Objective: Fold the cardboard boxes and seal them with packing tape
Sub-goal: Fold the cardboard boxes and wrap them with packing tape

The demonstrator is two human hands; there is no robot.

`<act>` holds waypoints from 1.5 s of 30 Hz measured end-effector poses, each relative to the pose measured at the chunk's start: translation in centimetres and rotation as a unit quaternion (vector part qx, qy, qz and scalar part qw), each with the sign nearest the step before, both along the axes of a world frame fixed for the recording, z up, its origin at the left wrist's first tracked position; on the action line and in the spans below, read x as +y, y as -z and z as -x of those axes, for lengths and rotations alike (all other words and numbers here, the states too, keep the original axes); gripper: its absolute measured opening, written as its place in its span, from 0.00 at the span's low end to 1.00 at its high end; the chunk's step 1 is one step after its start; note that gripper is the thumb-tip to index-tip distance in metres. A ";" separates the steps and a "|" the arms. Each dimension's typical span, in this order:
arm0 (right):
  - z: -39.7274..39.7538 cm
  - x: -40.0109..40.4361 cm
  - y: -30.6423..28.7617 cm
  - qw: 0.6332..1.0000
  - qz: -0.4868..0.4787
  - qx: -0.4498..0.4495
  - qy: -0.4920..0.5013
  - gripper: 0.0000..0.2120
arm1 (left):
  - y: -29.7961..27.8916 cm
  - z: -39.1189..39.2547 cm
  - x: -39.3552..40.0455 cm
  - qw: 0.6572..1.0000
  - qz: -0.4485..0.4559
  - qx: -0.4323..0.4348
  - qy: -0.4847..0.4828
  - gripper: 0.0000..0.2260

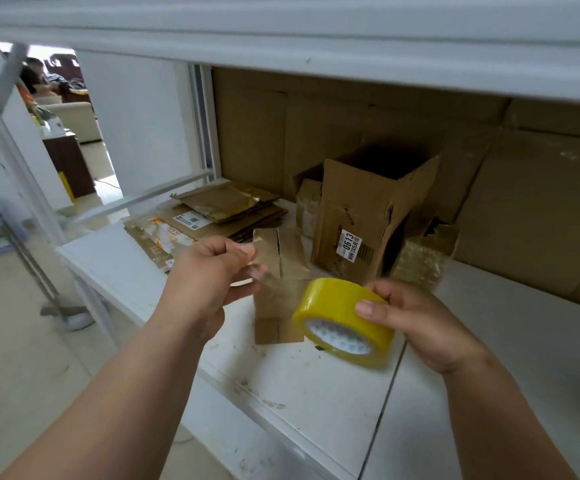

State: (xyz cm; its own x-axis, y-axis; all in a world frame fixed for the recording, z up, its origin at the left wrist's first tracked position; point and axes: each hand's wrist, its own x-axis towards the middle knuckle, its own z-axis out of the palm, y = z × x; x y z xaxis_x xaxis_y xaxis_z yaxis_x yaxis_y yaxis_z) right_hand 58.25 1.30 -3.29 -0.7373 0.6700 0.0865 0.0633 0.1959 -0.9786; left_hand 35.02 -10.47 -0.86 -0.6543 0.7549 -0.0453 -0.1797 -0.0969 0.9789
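A white desk (pixel 316 386) under a shelf is backed by cardboard sheets. A small folded box (pixel 278 271) stands upright at its front edge. The tape roll (pixel 344 322) is gripped by the right hand (pixel 420 327); its clear end is pinched by the left hand (pixel 209 275).

Small box (pixel 279 271) partly hidden behind left hand (pixel 209 275); tape strip blurred.

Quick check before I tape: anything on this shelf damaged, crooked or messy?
Yes. The tall open box behind leans askew, with a torn edge and creased walls. The small box has an open gap along its top seam. The white shelf is scuffed, with stains and bits of debris.
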 end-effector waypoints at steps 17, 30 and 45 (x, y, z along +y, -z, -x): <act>3.8 7.7 -2.5 0.981 -0.065 -0.168 0.075 0.07 | 4.9 2.6 2.7 0.976 0.056 -0.131 -0.166 0.04; 5.8 9.4 -1.4 0.957 -0.078 -0.275 0.050 0.17 | 7.6 2.7 3.3 0.968 0.118 -0.132 -0.176 0.04; 6.9 7.4 -0.8 0.947 -0.103 -0.302 0.034 0.08 | 9.1 1.6 3.6 0.972 0.167 -0.142 -0.089 0.07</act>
